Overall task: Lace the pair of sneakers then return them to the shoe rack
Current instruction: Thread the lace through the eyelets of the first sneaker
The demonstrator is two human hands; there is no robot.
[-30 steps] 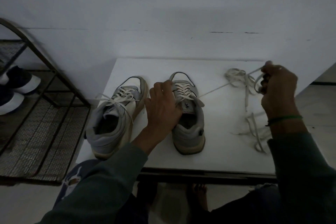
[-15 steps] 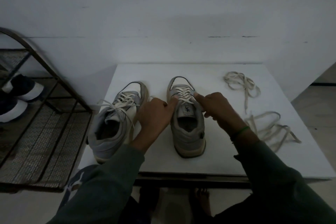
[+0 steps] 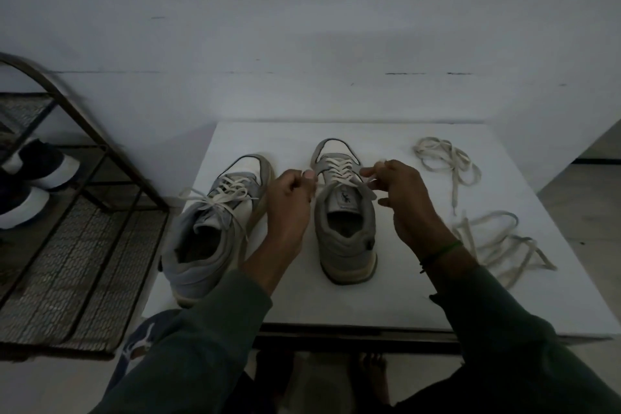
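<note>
grey left sneaker [image 3: 198, 265] and grey right sneaker [image 3: 349, 245], both cream toe panels, cream-tan soles. cream flat lace [image 3: 339, 168] on the right one; 2 cream loose lace bundles [image 3: 454, 178]. plain white tabletop [image 3: 420, 296]. dark metal shoe rack [image 3: 77, 262], diamond mesh pattern. navy shoes [image 3: 40, 158], white soles. dark green sleeve [image 3: 201, 346], green wristband [image 3: 443, 250].

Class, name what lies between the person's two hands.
In the head view, the laced front of the right sneaker lies between the left hand and right hand; each pinches an end of its lace.
</note>
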